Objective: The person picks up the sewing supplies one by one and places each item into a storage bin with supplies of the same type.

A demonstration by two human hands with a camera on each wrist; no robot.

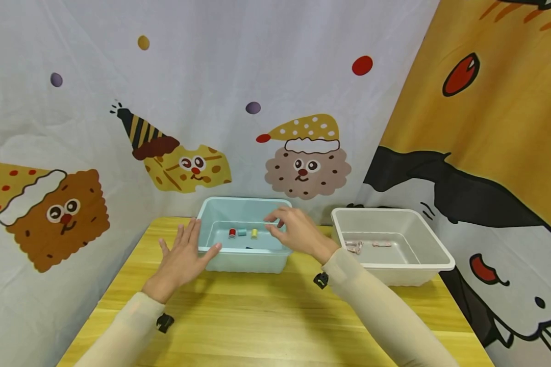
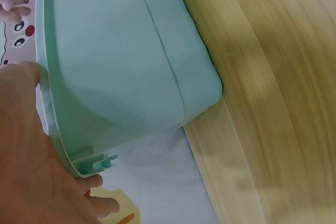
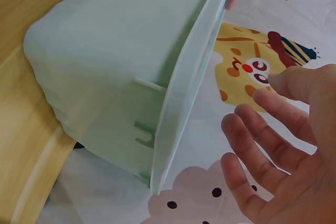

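My left hand (image 1: 182, 262) lies at the left front corner of a light blue plastic bin (image 1: 245, 261), fingers spread and thumb over the rim. In the left wrist view its fingers extend past the bin's rim (image 2: 48, 85). My right hand (image 1: 300, 232) hovers above the bin's right end, fingers loosely bent and nothing between them; the right wrist view shows its bare fingers (image 3: 252, 140) apart from the rim. Inside the bin sit small spool-like cylinders: a red one (image 1: 231, 233), a blue one (image 1: 242, 232) and a yellow one (image 1: 254, 234). The near wall mostly hides a dark item (image 1: 249, 248).
A white plastic bin (image 1: 390, 266) stands to the right, with a clear pinkish item (image 1: 354, 247) and another small pinkish item (image 1: 381, 244) inside. Both bins are on a yellow wooden table (image 1: 248, 321). A printed curtain (image 1: 211, 66) hangs behind it.
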